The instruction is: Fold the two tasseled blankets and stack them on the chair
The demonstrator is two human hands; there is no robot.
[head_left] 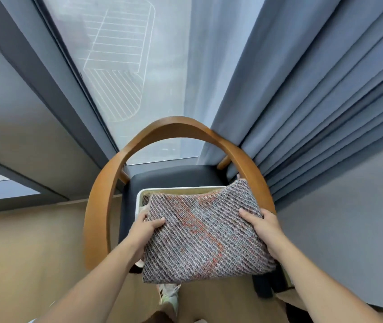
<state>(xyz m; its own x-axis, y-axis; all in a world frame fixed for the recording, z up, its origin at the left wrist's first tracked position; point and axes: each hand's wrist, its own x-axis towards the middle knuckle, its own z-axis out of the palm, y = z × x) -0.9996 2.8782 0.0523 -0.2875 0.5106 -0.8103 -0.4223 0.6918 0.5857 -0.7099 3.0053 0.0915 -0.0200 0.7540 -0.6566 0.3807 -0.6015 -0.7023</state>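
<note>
A folded woven blanket (pixel 204 234), grey with orange-red threads, is held flat over the chair's dark seat (pixel 174 178). My left hand (pixel 146 229) grips its left edge, thumb on top. My right hand (pixel 261 227) grips its right edge the same way. Beneath it lies a cream and yellow folded blanket (pixel 176 190), of which only the far rim and left corner show. The chair has a curved wooden backrest (pixel 171 127) that arcs around the seat. No tassels are visible on the held blanket.
Blue-grey curtains (pixel 325 101) hang right behind the chair on the right. A large window (pixel 139 66) stands behind the chair. Tan floor (pixel 34 241) lies to the left. A shoe (pixel 168 297) shows below the blanket.
</note>
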